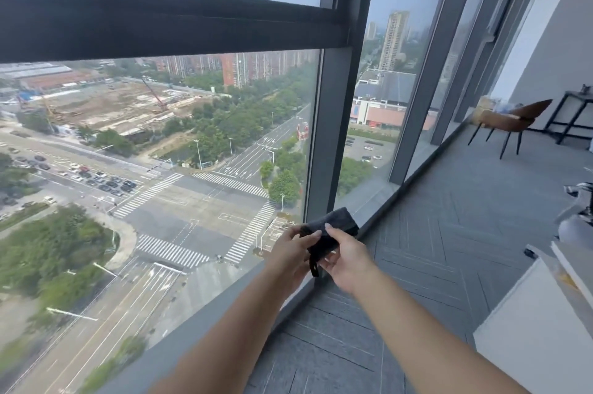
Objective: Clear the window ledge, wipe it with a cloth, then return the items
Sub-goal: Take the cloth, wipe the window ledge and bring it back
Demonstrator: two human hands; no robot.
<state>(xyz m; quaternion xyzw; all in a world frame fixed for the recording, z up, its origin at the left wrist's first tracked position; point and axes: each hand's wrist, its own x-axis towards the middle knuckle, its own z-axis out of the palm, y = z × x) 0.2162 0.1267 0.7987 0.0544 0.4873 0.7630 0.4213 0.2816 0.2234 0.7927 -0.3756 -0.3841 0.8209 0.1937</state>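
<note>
Fingers (309, 235) of my left hand (288, 254) and right hand (348, 260) pinch the cloth (337, 223), above the inner edge of the window ledge (218, 300).

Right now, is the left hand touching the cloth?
Touching. The head view shows the left hand with its thumb on top of the cloth, gripping it; the right hand pinches it too.

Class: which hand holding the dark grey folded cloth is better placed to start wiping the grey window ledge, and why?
Probably the left hand: it holds the dark grey folded cloth on the window side, over the grey window ledge; the right hand sits on the grey floor side.
</note>
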